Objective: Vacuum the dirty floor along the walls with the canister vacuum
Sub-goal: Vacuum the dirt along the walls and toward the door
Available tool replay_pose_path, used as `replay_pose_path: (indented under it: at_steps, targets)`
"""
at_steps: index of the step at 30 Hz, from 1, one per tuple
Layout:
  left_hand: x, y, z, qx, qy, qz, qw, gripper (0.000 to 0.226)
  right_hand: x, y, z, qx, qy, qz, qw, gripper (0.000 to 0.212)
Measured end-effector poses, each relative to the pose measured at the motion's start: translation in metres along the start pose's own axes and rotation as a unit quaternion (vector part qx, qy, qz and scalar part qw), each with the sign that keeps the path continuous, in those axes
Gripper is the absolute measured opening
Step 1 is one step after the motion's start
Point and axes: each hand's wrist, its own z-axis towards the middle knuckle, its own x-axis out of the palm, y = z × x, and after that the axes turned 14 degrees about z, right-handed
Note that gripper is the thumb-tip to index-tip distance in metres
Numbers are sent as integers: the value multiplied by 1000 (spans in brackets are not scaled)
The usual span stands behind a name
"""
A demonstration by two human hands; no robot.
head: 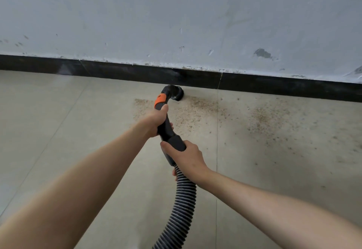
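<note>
Gripping wand [166, 129] | left hand [156, 119], right hand [188, 156] both clasping | nozzle [174, 92] risking scattering grit [195, 107] against skirting [117, 70].

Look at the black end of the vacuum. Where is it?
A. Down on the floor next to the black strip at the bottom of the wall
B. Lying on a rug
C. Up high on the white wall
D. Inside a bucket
A: the brush nozzle sits low on the tiled floor, right beside the black baseboard, at the edge of the brown dirt.
</note>
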Motion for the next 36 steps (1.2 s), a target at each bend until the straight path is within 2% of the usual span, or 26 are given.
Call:
replay_pose_path:
  at_steps: [8, 14, 27, 36]
  targets:
    - [40, -12, 5, 28, 41, 42, 998, 44, -25, -4, -9, -6, -61, 9, 998, 33]
    - [31, -14, 9, 40, 44, 45, 997, 41, -14, 0, 0, -4, -56, 3, 998, 33]
    - [-90, 10, 21, 7, -101, -42, 994, 55, 69, 12, 55, 27, 123, -11, 992, 38]
    - [-122, 49, 11, -16, -125, -62, 990, 54, 102, -4, 42, 36, 151, -60, 986, 37]
